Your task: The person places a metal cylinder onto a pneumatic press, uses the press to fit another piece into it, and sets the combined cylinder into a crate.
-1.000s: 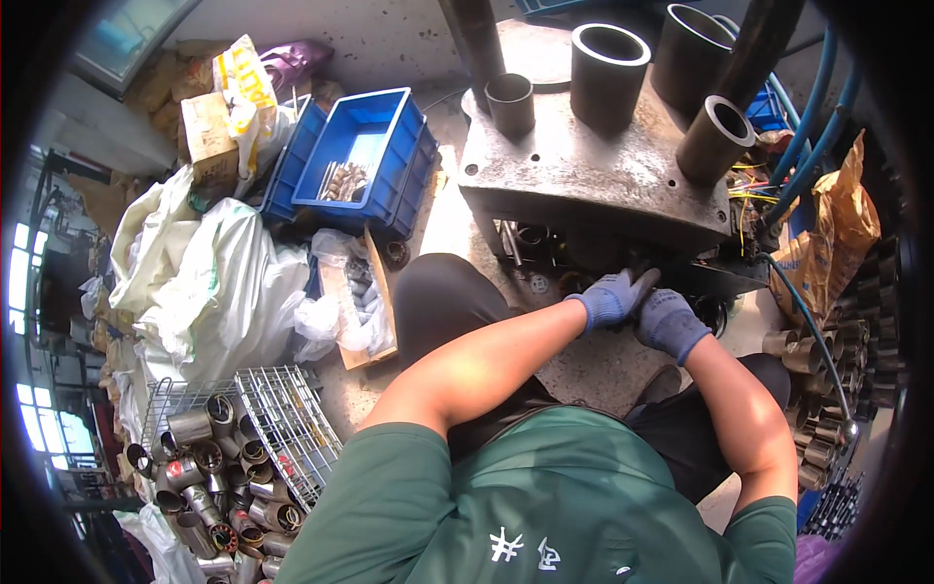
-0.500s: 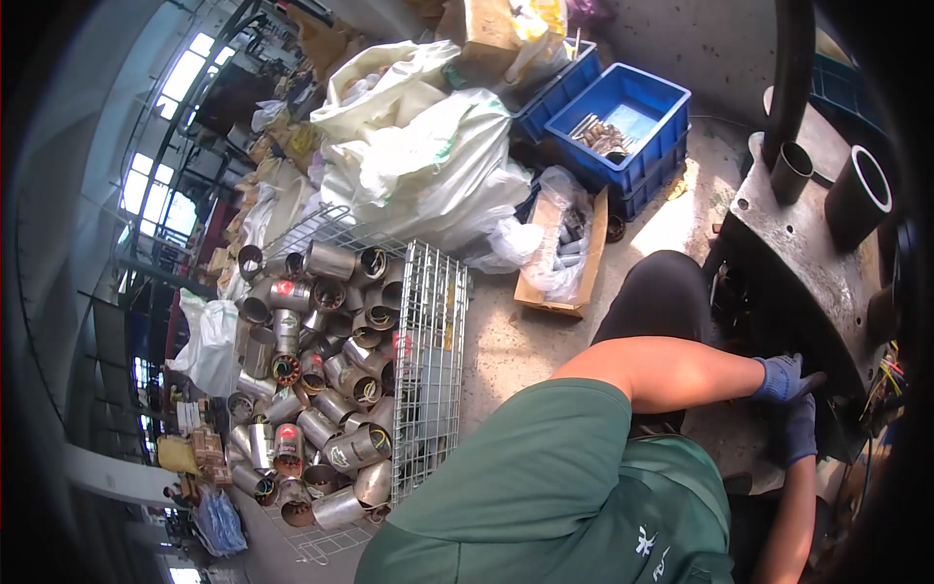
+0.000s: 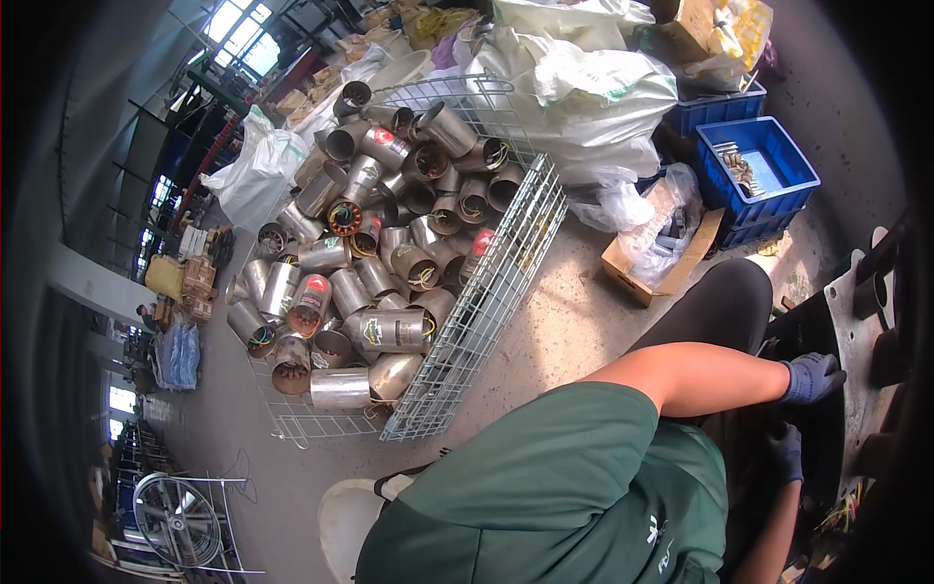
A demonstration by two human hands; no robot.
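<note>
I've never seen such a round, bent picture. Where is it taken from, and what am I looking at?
There's no robot here: a person wears a wide fisheye camera on the head, looking down, which bends straight edges. The gloved left hand and right hand are by a heavy metal machine; I can't make out whether they hold anything. On the floor to the left stands a wire cage heaped with metal cylinders. Beyond it are white sacks, a cardboard box and blue bins.

Sunlit floor (image 3: 559, 336), glaring windows (image 3: 261, 54), blackened fisheye edges
</note>
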